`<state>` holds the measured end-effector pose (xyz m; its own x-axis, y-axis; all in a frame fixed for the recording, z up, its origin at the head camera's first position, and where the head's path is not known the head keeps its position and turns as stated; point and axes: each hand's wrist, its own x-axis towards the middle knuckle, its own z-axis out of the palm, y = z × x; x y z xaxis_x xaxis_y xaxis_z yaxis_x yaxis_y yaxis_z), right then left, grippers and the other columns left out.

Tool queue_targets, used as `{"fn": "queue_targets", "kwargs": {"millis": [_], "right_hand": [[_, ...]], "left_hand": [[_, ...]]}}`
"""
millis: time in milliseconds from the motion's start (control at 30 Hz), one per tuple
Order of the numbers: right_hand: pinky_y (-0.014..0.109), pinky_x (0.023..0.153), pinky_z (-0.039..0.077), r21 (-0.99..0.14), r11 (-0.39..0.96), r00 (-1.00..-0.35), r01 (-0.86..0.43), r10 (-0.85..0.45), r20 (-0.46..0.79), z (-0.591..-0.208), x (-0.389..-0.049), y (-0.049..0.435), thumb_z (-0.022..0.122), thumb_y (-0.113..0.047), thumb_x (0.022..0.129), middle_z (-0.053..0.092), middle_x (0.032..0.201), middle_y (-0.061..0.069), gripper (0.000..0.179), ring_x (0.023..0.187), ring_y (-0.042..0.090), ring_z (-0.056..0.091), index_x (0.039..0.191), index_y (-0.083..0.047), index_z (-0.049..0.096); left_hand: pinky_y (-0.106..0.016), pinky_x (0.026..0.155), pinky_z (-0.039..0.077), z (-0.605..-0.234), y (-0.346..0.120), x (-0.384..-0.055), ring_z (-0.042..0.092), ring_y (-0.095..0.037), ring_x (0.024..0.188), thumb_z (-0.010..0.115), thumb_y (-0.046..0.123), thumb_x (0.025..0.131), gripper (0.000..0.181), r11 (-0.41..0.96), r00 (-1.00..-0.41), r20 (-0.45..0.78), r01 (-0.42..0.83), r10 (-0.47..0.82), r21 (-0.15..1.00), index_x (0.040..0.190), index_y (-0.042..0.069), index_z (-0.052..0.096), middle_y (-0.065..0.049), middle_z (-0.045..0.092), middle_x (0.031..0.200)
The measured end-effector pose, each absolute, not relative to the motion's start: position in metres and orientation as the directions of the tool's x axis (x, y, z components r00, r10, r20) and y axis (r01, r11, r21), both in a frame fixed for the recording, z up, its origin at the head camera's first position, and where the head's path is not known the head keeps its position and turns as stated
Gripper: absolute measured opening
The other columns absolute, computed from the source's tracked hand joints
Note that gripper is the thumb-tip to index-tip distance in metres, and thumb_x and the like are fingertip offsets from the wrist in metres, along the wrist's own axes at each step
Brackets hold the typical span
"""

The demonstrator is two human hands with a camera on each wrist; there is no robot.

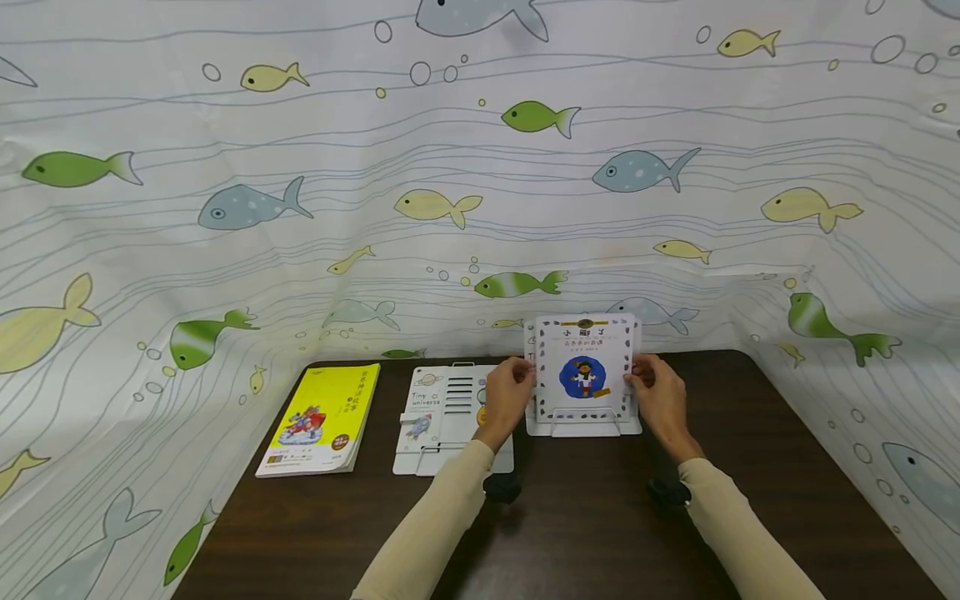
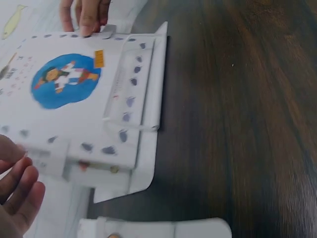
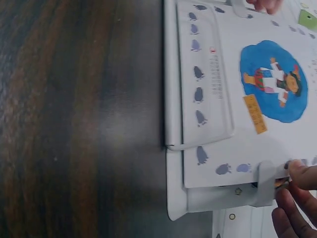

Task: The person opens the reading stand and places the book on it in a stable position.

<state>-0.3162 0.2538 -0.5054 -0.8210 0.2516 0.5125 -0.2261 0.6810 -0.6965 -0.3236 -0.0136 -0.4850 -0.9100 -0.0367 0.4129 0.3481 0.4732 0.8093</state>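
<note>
Head view: the person's left hand [image 1: 510, 393] and right hand [image 1: 662, 395] pinch opposite edges of a white book [image 1: 584, 368] on a stand [image 1: 631, 427].

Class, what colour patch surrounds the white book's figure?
The patch is blue, clearest in the right wrist view.

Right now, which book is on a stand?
The white book, on the stand between the left hand and the right hand; the yellow book lies on the table.

Soft light leaves a faint sheen on the table [image 3: 116, 111]; left-wrist view slightly blurred.
</note>
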Motion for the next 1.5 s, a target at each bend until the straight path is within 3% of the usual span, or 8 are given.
{"fn": "queue_targets", "kwargs": {"millis": [267, 533, 900, 1200, 1500], "right_hand": [[0.005, 0.074, 0.039, -0.737, 0.626, -0.801, -0.255, 0.291, 0.524, -0.492, -0.298, 0.240, 0.074, -0.007, 0.100, 0.074, 0.102, 0.017, 0.018, 0.087, 0.022, 0.065, 0.116, 0.000, 0.071], [0.018, 0.068, 0.050, -0.745, 0.589, -0.885, -0.312, 0.104, 0.454, -0.491, -0.269, 0.197, 0.074, -0.014, 0.102, 0.076, 0.089, 0.008, 0.007, 0.075, 0.005, 0.063, 0.104, -0.007, 0.074], [0.023, 0.064, 0.050, -0.787, 0.519, -0.943, -0.333, -0.178, 0.282, -0.503, -0.253, 0.125, 0.077, -0.014, 0.098, 0.074, 0.082, -0.001, 0.005, 0.070, 0.006, 0.064, 0.096, -0.010, 0.075], [0.024, 0.070, 0.052, -0.709, 0.576, -0.904, -0.407, -0.364, 0.223, -0.519, -0.248, 0.085, 0.077, -0.014, 0.098, 0.074, 0.087, -0.003, 0.006, 0.076, 0.004, 0.063, 0.094, -0.010, 0.074], [0.026, 0.068, 0.052, -0.691, 0.594, -0.884, -0.411, -0.444, 0.144, -0.522, -0.248, 0.065, 0.079, -0.014, 0.095, 0.074, 0.085, -0.001, 0.008, 0.074, 0.008, 0.066, 0.095, -0.008, 0.074]], "left_hand": [[-0.031, 0.076, 0.060, -0.474, -0.064, -0.304, 0.074, -0.026, 0.090, 0.068, 0.008, 0.102, 0.014, 0.467, -0.907, 0.420, 0.361, -0.025, 0.807, 0.111, 0.004, 0.077, -0.012, 0.079, 0.101], [-0.025, 0.073, 0.056, -0.475, -0.119, -0.274, 0.073, -0.020, 0.086, 0.070, 0.006, 0.100, 0.010, 0.503, -0.917, 0.396, 0.323, -0.042, 0.802, 0.105, 0.007, 0.079, -0.009, 0.080, 0.097], [-0.020, 0.069, 0.054, -0.496, -0.176, -0.239, 0.069, -0.017, 0.083, 0.073, 0.003, 0.097, 0.008, 0.565, -0.942, 0.316, 0.200, -0.115, 0.801, 0.102, 0.004, 0.079, -0.008, 0.079, 0.095], [-0.022, 0.064, 0.050, -0.525, -0.192, -0.225, 0.065, -0.014, 0.077, 0.073, 0.002, 0.094, 0.006, 0.605, -0.949, 0.285, 0.150, -0.133, 0.782, 0.097, 0.003, 0.077, -0.010, 0.077, 0.092], [-0.024, 0.071, 0.051, -0.538, -0.204, -0.219, 0.061, -0.013, 0.080, 0.076, 0.005, 0.094, 0.007, 0.642, -0.976, 0.190, 0.080, -0.105, 0.762, 0.100, 0.001, 0.075, -0.007, 0.071, 0.091]]}}
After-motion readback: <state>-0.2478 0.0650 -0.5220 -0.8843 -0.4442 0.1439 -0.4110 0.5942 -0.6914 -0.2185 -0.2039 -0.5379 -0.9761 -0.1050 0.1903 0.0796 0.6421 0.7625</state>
